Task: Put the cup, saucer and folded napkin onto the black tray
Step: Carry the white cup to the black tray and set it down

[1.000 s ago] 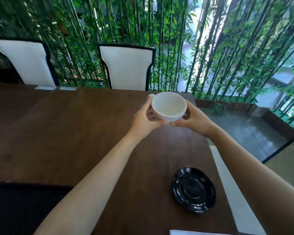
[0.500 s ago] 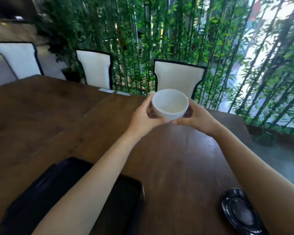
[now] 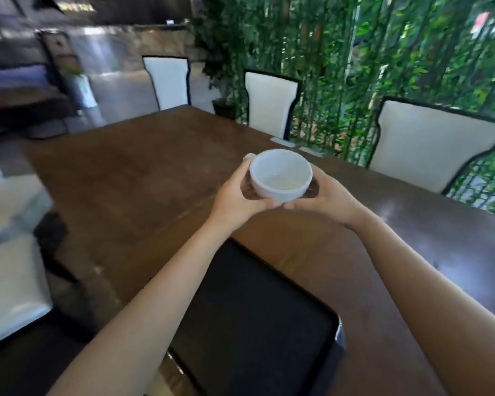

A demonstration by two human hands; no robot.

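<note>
An empty white cup [image 3: 280, 175] is held in the air above the brown table [image 3: 143, 178], upright, its handle pointing left. My left hand [image 3: 236, 200] cups its left side and my right hand [image 3: 326, 197] cups its right side, fingertips meeting under it. The black tray [image 3: 257, 318] lies on the table below and nearer to me than the cup, partly covered by my left forearm. The saucer and the napkin are out of view.
White chairs with black trim [image 3: 272, 104] line the table's far side in front of a bamboo screen [image 3: 355, 52]. Another white chair [image 3: 9, 281] stands at the left near edge. The picture is blurred at the left.
The view has swung left: the tray now sits under my arms and the black saucer has left the frame. Both hands keep the same hold on the cup.
</note>
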